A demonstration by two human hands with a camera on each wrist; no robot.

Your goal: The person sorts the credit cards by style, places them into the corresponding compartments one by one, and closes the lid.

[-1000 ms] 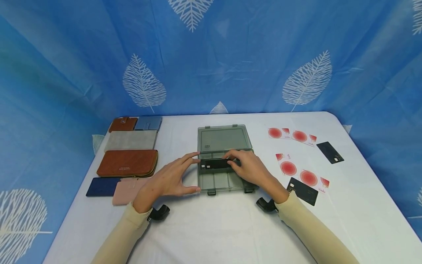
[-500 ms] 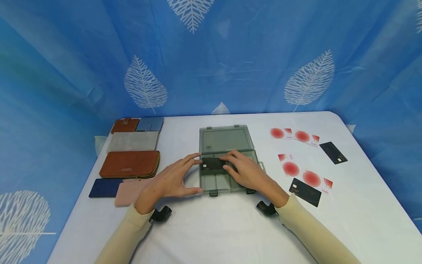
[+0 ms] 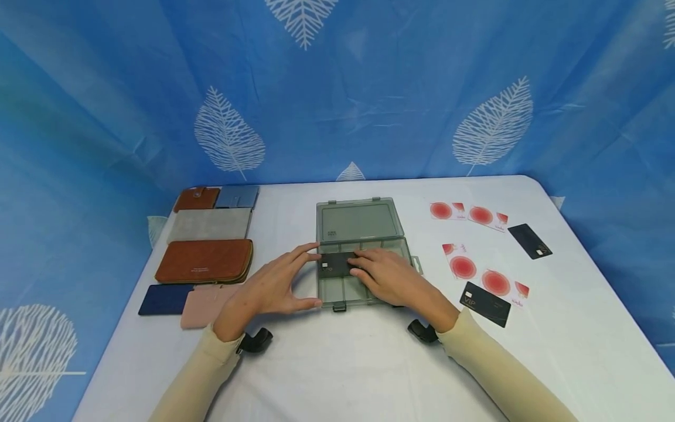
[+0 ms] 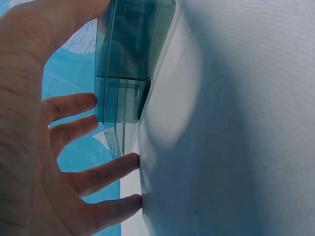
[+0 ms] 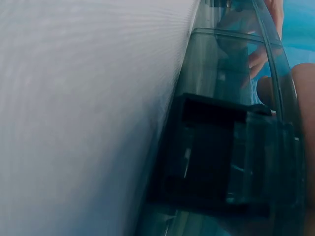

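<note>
A translucent grey-green divided box [image 3: 332, 290] lies with its lid [image 3: 360, 221] folded back, away from me. A black card [image 3: 333, 266] with a chip and small lettering lies in its left compartments. My right hand [image 3: 390, 278] pinches the card's right side, the fingertips covering that end. My left hand [image 3: 266, 287] is spread beside the box's left wall, thumb near the front corner and forefinger farther back. In the left wrist view the straight fingers of the left hand [image 4: 64, 147] reach toward the box wall [image 4: 125, 54]. A dark latch [image 5: 211, 152] fills the right wrist view.
On the left lie a brown zip wallet [image 3: 203, 261], a grey wallet [image 3: 210, 224], a pink one [image 3: 203, 308], a navy one [image 3: 164, 299] and smaller ones behind. Red-and-white cards [image 3: 463, 268] and black cards [image 3: 485, 303] lie on the right.
The black card, standing edge-up with two chips showing a second ago, now lies flatter in the box. My right hand has lowered slightly leftward with it; the left hand has stayed put.
</note>
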